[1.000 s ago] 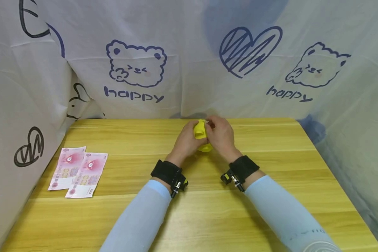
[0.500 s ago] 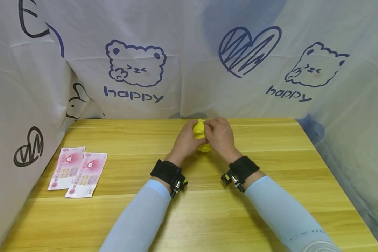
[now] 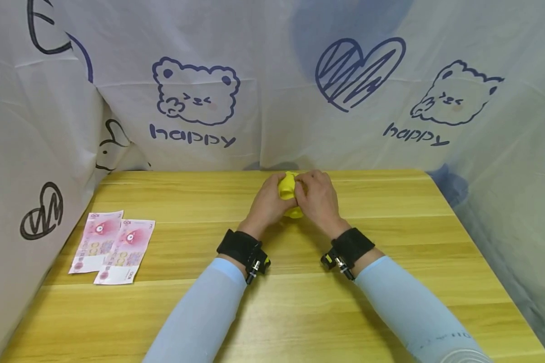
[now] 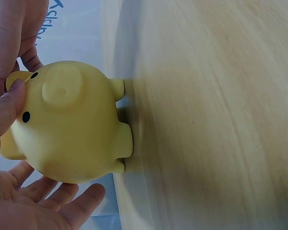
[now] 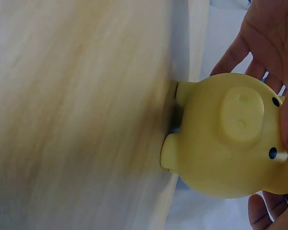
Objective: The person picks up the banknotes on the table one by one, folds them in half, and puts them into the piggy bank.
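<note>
A yellow piggy bank (image 3: 287, 187) with a round snout and black eyes stands on its feet near the table's back edge. My left hand (image 3: 267, 202) holds its left side, the thumb (image 4: 9, 108) on its head and the fingers (image 4: 62, 199) spread along its flank. Against the upper right side of the bank, my right hand (image 3: 319, 197) has its fingers curled in towards the top. Some of its fingers (image 5: 259, 211) show beside the bank in the right wrist view. Its fingertips are hidden, so I cannot see whether they pinch anything.
Two pink banknotes (image 3: 127, 252) lie overlapping at the table's left. White cloth (image 3: 277, 101) with blue drawings hangs behind the wooden table (image 3: 290, 312) and along its sides. Both forearms reach across the table's middle.
A small pale bit seen at the right fingertips one second ago is out of sight now. The right hand has lowered slightly against the piggy bank. The left hand stays in place.
</note>
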`<state>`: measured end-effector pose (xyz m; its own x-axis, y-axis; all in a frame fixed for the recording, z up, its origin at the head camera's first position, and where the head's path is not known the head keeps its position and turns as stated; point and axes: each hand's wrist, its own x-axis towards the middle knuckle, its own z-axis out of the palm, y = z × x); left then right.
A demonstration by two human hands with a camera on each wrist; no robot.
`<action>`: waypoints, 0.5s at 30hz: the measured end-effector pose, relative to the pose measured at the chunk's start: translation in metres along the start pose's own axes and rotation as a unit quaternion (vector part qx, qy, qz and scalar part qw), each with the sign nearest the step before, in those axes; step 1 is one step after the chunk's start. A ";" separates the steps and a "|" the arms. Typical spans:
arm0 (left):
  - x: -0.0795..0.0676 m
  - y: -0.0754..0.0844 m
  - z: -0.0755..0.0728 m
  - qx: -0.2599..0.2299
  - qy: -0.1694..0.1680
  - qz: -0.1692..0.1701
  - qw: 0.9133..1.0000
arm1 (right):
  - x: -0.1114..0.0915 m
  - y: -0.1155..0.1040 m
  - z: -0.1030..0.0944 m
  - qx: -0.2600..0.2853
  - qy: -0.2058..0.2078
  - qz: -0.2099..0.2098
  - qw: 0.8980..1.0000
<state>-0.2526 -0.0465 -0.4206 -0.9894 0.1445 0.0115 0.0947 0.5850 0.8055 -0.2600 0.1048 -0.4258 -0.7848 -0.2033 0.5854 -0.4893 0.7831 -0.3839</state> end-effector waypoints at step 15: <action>-0.002 0.003 0.001 0.007 0.009 0.003 1.000 | -0.004 0.002 -0.001 0.008 -0.001 -0.015 1.000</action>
<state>-0.2505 -0.0442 -0.4186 -0.9906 0.1336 0.0277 0.1026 0.5953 0.7969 -0.2575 0.1077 -0.4282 -0.7711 -0.2272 0.5948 -0.5181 0.7669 -0.3787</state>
